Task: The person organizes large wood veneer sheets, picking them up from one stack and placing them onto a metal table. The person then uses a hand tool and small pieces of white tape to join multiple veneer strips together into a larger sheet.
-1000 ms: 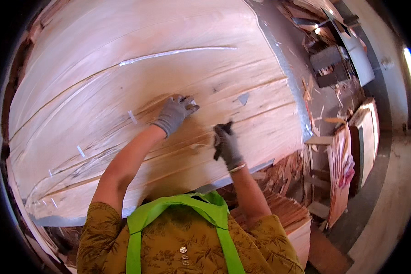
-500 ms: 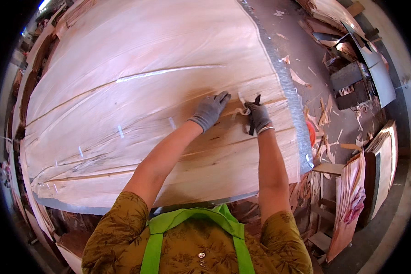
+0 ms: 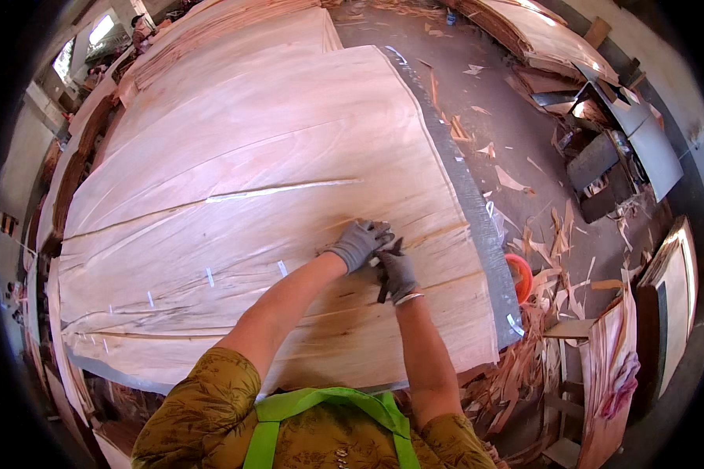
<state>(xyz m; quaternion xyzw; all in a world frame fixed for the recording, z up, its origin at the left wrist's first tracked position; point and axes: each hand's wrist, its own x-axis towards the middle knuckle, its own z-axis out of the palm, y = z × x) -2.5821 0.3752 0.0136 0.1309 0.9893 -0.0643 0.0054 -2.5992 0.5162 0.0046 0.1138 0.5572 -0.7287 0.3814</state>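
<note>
A broad, pale wood veneer sheet [image 3: 281, 148] lies before me, crossed by long splits. Short strips of white tape [image 3: 282, 269] sit in a row along one split. My left hand [image 3: 358, 244], in a grey glove, rests on the veneer with its fingers stretched toward the right. Close against it, my right hand [image 3: 399, 275], also gloved, is closed round a narrow black tool [image 3: 383, 292]. A small whitish tape roll [image 3: 375, 262] shows at that hand's fingers, partly hidden. The exact kind of the black tool cannot be made out.
A grey edge [image 3: 477, 207] borders the veneer on the right. Beyond it, scraps of veneer [image 3: 512, 181] litter the floor, near a red bucket [image 3: 519, 277]. Veneer stacks [image 3: 516, 31] stand at the far right, and more upright sheets [image 3: 669, 301] lean at the right.
My right hand has moved left with the black tool and tape roll, up against my left hand. The view has shifted, showing more of the far end of the sheet.
</note>
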